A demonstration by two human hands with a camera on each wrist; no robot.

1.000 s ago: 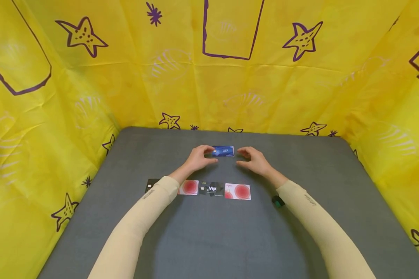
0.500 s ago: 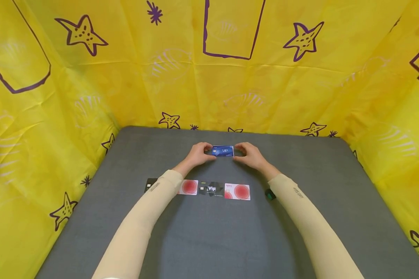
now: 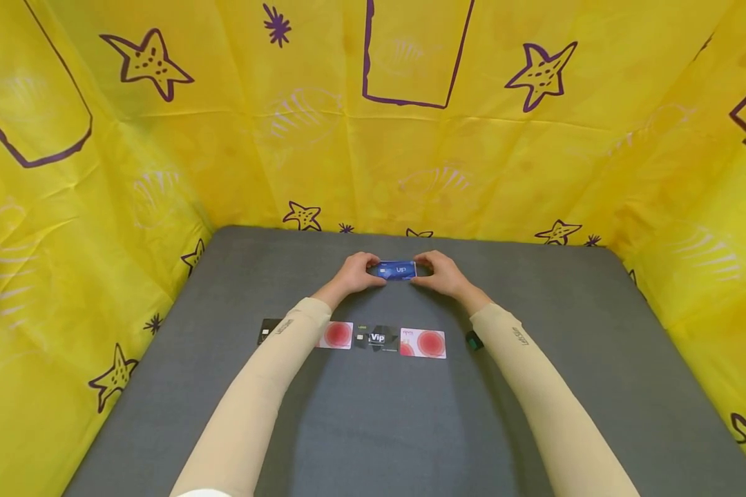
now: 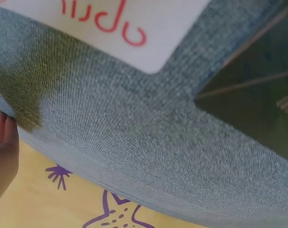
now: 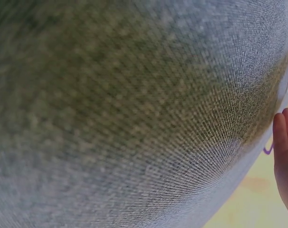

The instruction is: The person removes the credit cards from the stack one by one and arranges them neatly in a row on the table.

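In the head view a blue VIP card (image 3: 398, 270) is at the far middle of the grey table (image 3: 385, 428). My left hand (image 3: 356, 273) grips its left end, thumb at the near edge and fingers at the far edge. On the right end, my right hand (image 3: 443, 274) holds it the same way. Nearer me is a row of cards: a black card (image 3: 269, 328) partly under the left sleeve, a white card with red circles (image 3: 338, 335), a dark Vip card (image 3: 376, 337) and another red-circle card (image 3: 423, 342).
Yellow cloth (image 3: 373, 159) with starfish drawings walls the table at the back and both sides. A small dark device (image 3: 474, 340) sits at the right wrist. The left wrist view shows corners of a white card (image 4: 148, 47) and a dark card (image 4: 248, 104) close up.
Both hands have closed in from either side onto the blue card's ends. The card itself has hardly shifted, and the near row stays in place.
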